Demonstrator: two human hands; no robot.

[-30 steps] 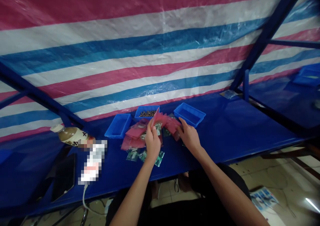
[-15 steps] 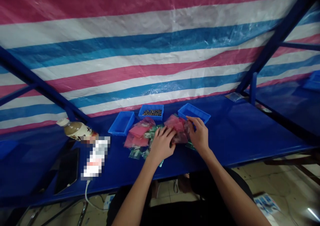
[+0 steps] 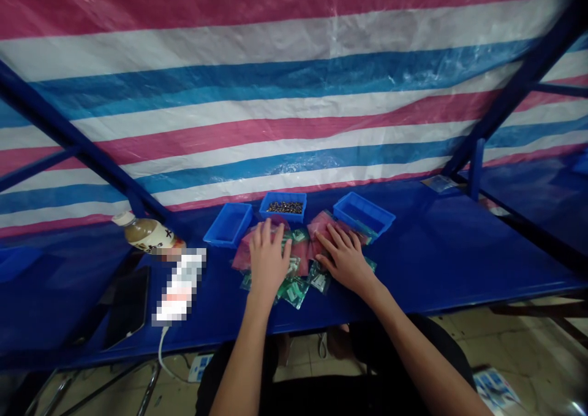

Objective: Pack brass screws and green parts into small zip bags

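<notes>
A heap of small pink plastic bags [image 3: 301,250] and clear bags with green parts [image 3: 294,291] lies on the blue table [image 3: 436,257]. My left hand [image 3: 267,261] rests flat on the left side of the heap, fingers stretched out. My right hand [image 3: 343,258] lies flat on the right side of the heap, fingers spread over the pink bags. Neither hand grips anything. Behind the heap stand three blue trays: an empty one at left [image 3: 228,224], a middle one [image 3: 282,206] holding small dark parts, and one at right [image 3: 364,214].
A bottle of brown drink [image 3: 149,236] lies at the left, beside a blurred white object [image 3: 180,287] with a cable and a dark phone [image 3: 130,306]. A striped tarp [image 3: 275,97] hangs behind the table. Blue frame bars [image 3: 509,97] slant at both sides.
My left hand held up a pink bag a second ago; now both hands lie flat on the heap. The camera view has shifted slightly rightward.
</notes>
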